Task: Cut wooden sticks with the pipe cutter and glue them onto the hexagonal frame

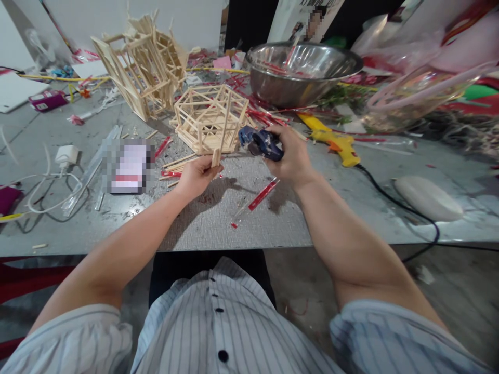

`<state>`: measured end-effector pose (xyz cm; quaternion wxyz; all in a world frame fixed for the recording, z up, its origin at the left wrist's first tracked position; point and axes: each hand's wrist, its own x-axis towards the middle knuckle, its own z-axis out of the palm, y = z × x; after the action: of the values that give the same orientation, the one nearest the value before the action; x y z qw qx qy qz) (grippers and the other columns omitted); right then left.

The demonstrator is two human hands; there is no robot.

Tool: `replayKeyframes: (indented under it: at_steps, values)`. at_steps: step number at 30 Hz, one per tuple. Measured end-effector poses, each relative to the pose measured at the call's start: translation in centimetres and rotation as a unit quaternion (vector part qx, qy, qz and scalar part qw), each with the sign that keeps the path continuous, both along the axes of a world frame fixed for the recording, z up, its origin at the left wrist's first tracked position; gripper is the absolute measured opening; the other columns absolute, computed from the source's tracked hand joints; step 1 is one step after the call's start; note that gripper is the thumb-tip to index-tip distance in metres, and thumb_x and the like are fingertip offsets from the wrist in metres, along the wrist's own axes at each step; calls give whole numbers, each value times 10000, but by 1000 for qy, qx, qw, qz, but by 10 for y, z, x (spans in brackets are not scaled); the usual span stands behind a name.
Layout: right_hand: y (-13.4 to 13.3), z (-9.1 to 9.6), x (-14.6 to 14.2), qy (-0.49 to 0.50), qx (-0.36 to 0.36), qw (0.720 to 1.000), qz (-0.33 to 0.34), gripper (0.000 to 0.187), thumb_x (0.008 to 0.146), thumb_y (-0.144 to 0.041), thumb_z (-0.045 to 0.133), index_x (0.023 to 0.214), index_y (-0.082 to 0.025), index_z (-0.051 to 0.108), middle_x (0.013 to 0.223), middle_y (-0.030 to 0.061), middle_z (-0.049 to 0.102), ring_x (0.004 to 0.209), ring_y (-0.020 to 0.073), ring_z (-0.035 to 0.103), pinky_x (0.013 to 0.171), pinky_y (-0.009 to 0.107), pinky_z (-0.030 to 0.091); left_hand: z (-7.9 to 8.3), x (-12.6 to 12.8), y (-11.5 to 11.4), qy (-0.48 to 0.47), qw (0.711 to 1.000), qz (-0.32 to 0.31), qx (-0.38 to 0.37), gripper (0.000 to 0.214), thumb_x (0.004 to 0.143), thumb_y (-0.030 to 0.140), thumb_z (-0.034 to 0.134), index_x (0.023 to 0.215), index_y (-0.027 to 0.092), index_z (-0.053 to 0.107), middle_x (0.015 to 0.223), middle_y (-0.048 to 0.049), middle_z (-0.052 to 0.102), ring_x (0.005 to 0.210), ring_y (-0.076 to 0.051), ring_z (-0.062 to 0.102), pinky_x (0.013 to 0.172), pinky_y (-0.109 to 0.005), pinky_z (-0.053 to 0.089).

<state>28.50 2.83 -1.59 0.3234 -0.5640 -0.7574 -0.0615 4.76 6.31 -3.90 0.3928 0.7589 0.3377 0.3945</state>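
My left hand (198, 177) is closed on thin wooden sticks (216, 157); a long one rises steeply and short ends show beside the thumb. In my right hand (293, 156) is a dark blue hand tool (262, 143), pointing left toward the sticks; its exact kind is not clear. Just behind both hands stands a low, open lattice frame of wooden sticks (198, 130). Loose sticks (181, 164) lie beside my left hand. On the table below my right hand is a clear-and-red plastic strip (262, 195).
A taller stick structure (142, 67) stands at the back left. Behind the low frame is a metal bowl (268, 83). To the right lie a yellow glue gun (335, 140) with a black cord and a pale oval object (429, 198). A phone (129, 167) and white charger (67, 156) lie left.
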Motion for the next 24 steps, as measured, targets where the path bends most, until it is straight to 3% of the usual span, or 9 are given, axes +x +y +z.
replayKeyframes:
  at_steps: [6,12,19,24]
  values:
    - [-1,2,0,-5,-3,1000,1,528,714,-202,497,1238,-238,447,1145,98,596,1092,300,553,932,473,443,5,-1,-3,13,1000,-9,1,72,775,199,563,737,156,521,643,20,530,614,-92,506,605,-218,409]
    - [-3,5,-1,-17,-35,999,-22,556,761,-234,511,1307,-268,412,1192,107,584,1124,329,534,908,495,446,2,0,0,-13,998,-29,-45,85,767,176,584,747,168,502,653,28,517,634,-97,530,660,-237,437]
    - [3,-2,1,6,-22,1000,0,504,741,-260,548,1230,-218,433,1177,124,586,1089,310,556,912,504,451,0,3,1,-46,993,-18,-106,46,763,115,554,782,150,533,681,12,573,679,-113,600,674,-246,464]
    - [5,-7,-2,-4,-76,996,-45,530,754,-250,550,1265,-194,418,1137,165,585,1067,353,553,878,547,444,3,-1,2,-13,999,38,-32,21,775,155,551,757,154,541,661,13,576,636,-103,549,612,-230,417]
